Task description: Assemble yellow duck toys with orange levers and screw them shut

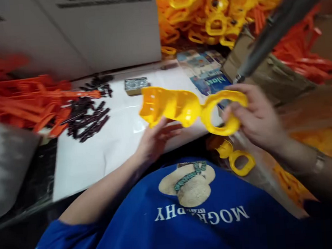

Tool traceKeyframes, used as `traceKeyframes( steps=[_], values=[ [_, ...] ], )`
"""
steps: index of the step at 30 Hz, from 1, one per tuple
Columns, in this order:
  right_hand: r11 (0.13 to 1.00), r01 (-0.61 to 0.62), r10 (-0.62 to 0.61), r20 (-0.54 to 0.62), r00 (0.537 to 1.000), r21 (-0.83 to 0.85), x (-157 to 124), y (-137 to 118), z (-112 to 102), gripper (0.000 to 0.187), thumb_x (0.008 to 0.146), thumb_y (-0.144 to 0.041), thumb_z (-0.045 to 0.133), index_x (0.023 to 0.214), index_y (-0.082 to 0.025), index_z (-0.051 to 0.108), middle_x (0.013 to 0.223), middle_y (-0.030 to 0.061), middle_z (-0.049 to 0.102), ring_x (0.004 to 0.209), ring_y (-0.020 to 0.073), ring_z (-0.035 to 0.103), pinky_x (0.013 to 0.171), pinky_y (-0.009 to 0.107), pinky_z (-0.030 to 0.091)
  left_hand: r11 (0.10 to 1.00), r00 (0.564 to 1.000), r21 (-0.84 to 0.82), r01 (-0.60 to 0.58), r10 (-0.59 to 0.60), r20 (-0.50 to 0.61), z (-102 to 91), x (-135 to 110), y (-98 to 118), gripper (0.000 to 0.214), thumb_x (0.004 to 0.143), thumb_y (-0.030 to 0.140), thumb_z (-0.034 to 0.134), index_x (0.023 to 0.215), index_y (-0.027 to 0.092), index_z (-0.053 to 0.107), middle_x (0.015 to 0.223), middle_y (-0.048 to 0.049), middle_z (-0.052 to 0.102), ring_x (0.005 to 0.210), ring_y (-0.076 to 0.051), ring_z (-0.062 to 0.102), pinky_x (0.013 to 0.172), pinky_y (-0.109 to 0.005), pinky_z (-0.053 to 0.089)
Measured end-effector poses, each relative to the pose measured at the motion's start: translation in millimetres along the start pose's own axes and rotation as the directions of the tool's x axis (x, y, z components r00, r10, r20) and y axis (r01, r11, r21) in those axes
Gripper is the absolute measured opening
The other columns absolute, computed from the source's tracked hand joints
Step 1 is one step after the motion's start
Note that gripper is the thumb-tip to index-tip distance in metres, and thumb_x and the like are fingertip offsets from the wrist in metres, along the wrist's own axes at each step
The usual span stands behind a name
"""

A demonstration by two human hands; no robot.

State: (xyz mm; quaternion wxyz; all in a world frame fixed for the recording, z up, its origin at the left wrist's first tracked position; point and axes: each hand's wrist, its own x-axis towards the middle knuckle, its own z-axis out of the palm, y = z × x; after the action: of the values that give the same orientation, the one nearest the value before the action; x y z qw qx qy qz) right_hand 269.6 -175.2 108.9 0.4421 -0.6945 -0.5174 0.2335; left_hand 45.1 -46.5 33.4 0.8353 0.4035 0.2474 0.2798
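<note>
A yellow plastic half-shell with a ring-shaped handle (170, 105) is held up above the white work surface, its hollow ribbed side towards me. My right hand (259, 117) grips the ring end, with the thumb across the ring's edge. Under the shell's other end, my left hand (157, 138) holds its lower edge between thumb and fingers. Dark, thin plastic pieces (86, 121) lie in a loose pile on the white sheet (113, 151), left of the shell. Just behind the shell sits a small box with a speckled top (136, 85).
Orange plastic parts (23, 101) are heaped at the left beside a white container (8, 167). A large carton (95, 34) stands behind. Yellow parts (215, 21) pile up at the back right. A dark grey bar (276, 27) slants down near my right hand. Another yellow piece (240, 162) lies lower right.
</note>
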Motion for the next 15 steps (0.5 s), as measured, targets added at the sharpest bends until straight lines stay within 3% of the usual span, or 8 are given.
traceKeyframes(
  steps=[2,4,6,7,8,9,11,15],
  values=[
    [0.996,-0.079,0.074,0.089,0.993,0.049,-6,18,-8,0.054,0.102,-0.056,0.047,0.147,-0.025,0.044,0.104,0.0057,0.070,0.077,0.0168,0.068,0.070,0.031,0.057,0.999,0.990,-0.043,0.004,-0.010,-0.142,-5.9,7,8,0.021,0.090,0.036,0.069,0.100,0.017,0.070,0.092,-0.0032,0.077,0.081,-0.014,0.075,0.083,-0.027,0.062],
    [0.994,-0.097,0.105,0.319,0.942,-0.041,-13,42,-16,0.046,0.100,-0.056,0.050,0.132,-0.023,0.058,0.097,0.0043,0.072,0.080,0.0184,0.070,0.073,0.031,0.055,0.996,0.961,-0.087,0.020,-0.043,-0.274,-14.1,13,15,0.019,0.095,0.029,0.060,0.085,0.016,0.070,0.079,-0.0024,0.077,0.074,-0.012,0.075,0.077,-0.022,0.063],
    [0.935,0.024,0.193,0.567,0.801,-0.354,-29,68,-20,0.032,0.098,-0.049,0.056,0.106,-0.021,0.070,0.093,0.0041,0.073,0.085,0.0192,0.070,0.077,0.029,0.053,0.994,0.924,-0.110,0.023,-0.063,-0.376,-21.6,16,19,0.024,0.094,0.025,0.056,0.076,0.017,0.069,0.070,-0.0024,0.075,0.067,-0.012,0.074,0.072,-0.020,0.063],
    [0.844,0.127,0.280,0.629,0.725,-0.521,-40,81,-19,0.027,0.097,-0.044,0.059,0.101,-0.020,0.071,0.094,0.0052,0.073,0.086,0.0202,0.069,0.078,0.029,0.051,0.993,0.909,-0.113,0.021,-0.066,-0.411,-24.3,15,19,0.024,0.093,0.023,0.057,0.073,0.017,0.069,0.067,-0.0024,0.075,0.065,-0.012,0.074,0.070,-0.021,0.064],
    [0.700,0.222,0.358,0.602,0.714,-0.679,-52,92,-16,0.024,0.097,-0.040,0.060,0.103,-0.019,0.070,0.099,0.0075,0.073,0.091,0.0227,0.069,0.081,0.031,0.051,0.994,0.900,-0.110,0.017,-0.064,-0.431,-26.2,15,19,0.022,0.091,0.022,0.059,0.073,0.017,0.069,0.065,-0.0023,0.074,0.064,-0.013,0.074,0.069,-0.021,0.064],
    [0.594,0.236,0.405,0.540,0.738,-0.769,-64,103,-12,0.024,0.096,-0.033,0.061,0.109,-0.015,0.069,0.104,0.0133,0.072,0.096,0.0275,0.068,0.082,0.035,0.050,0.995,0.897,-0.102,0.012,-0.056,-0.439,-27.4,14,18,0.019,0.089,0.021,0.060,0.073,0.017,0.069,0.065,-0.0023,0.075,0.063,-0.013,0.074,0.068,-0.021,0.064],
    [0.459,0.220,0.441,0.436,0.784,-0.860,-82,122,0,0.030,0.095,-0.017,0.051,0.121,-0.008,0.064,0.109,0.0211,0.069,0.100,0.0325,0.066,0.083,0.040,0.048,0.997,0.905,-0.077,0.010,-0.042,-0.424,-28.2,12,15,0.014,0.086,0.020,0.062,0.076,0.017,0.071,0.065,-0.0029,0.075,0.063,-0.015,0.074,0.066,-0.022,0.065],
    [0.396,0.187,0.487,0.378,0.787,-0.899,-88,142,25,0.040,0.089,0.001,0.041,0.120,-0.007,0.065,0.097,0.0194,0.072,0.088,0.0290,0.068,0.078,0.038,0.048,0.999,0.916,-0.030,0.019,-0.029,-0.399,-27.5,12,13,0.008,0.081,0.018,0.065,0.078,0.017,0.072,0.065,-0.0037,0.076,0.062,-0.016,0.074,0.064,-0.024,0.065]
  ],
)
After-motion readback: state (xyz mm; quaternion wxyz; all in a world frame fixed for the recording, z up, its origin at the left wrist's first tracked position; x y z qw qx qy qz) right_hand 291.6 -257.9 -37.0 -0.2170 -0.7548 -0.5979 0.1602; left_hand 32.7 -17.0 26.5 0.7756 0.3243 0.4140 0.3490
